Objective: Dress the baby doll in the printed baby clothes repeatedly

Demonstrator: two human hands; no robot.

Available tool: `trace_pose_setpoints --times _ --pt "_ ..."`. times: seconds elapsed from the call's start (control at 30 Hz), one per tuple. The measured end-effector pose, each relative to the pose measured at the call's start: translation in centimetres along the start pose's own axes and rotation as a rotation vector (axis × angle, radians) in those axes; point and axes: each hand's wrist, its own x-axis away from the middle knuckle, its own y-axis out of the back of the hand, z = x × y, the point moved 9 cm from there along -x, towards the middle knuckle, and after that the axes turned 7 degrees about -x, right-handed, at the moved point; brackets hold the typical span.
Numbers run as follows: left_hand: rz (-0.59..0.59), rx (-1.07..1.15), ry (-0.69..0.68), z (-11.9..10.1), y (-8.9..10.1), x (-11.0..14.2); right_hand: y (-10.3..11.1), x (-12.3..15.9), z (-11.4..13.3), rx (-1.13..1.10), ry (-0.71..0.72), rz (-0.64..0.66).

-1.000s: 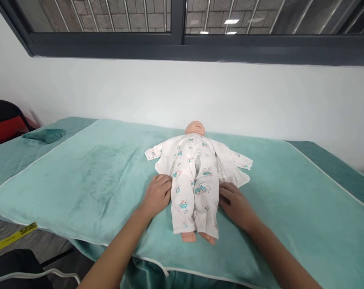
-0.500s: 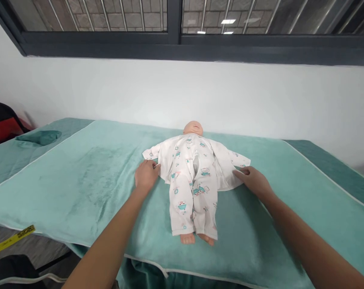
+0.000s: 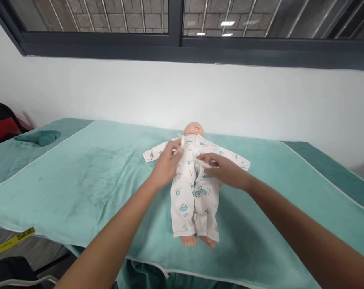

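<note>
A baby doll point(image 3: 194, 129) lies on its back, head toward the wall and bare feet toward me. It wears white printed trousers point(image 3: 182, 202) and a white printed long-sleeved shirt point(image 3: 234, 157), with both sleeves spread sideways. My left hand point(image 3: 169, 160) is closed on the shirt's front edge, over the doll's chest on the left. My right hand point(image 3: 222, 168) pinches the other front edge of the shirt, near the doll's waist on the right. Part of the shirt front is hidden behind my hands.
A light green cover point(image 3: 79, 180) lies under the doll, over a darker green one point(image 3: 329, 170). A folded green cloth point(image 3: 39, 137) and a red and black bag point(image 3: 3, 126) are at the left. Behind stands a white wall point(image 3: 109, 92) below a dark window frame point(image 3: 109, 48).
Both hands have moved inward from the doll's sides to over its body, bringing the shirt's two front flaps with them. The doll has stayed in place.
</note>
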Motion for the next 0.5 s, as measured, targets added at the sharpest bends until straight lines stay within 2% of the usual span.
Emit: trace_pose_setpoints --times 0.07,0.1,0.17,0.23,0.37,0.43,0.5 --pt "0.252 -0.145 -0.111 -1.6 -3.5 1.6 -1.9 1.5 0.4 0.050 0.078 0.113" --pt "0.336 -0.209 -0.148 -1.8 -4.7 2.8 -2.4 2.4 0.3 0.029 0.090 0.156" --pt "0.397 -0.261 -0.175 -1.8 -5.7 4.8 -2.7 3.8 -0.4 -0.031 0.052 0.202" --pt "0.362 -0.196 -0.119 -1.4 -5.2 6.1 -2.2 4.7 -1.2 -0.080 -0.009 0.182" --pt "0.280 0.150 0.106 -0.1 -3.5 6.8 -0.5 4.2 -2.2 -0.165 -0.072 0.011" --pt "0.179 0.260 0.191 0.9 -2.2 6.2 0.4 3.2 -2.3 -0.157 -0.075 -0.111" --pt "0.023 0.249 0.249 2.6 -0.6 5.2 1.2 1.9 -2.4 -0.097 -0.071 -0.229"
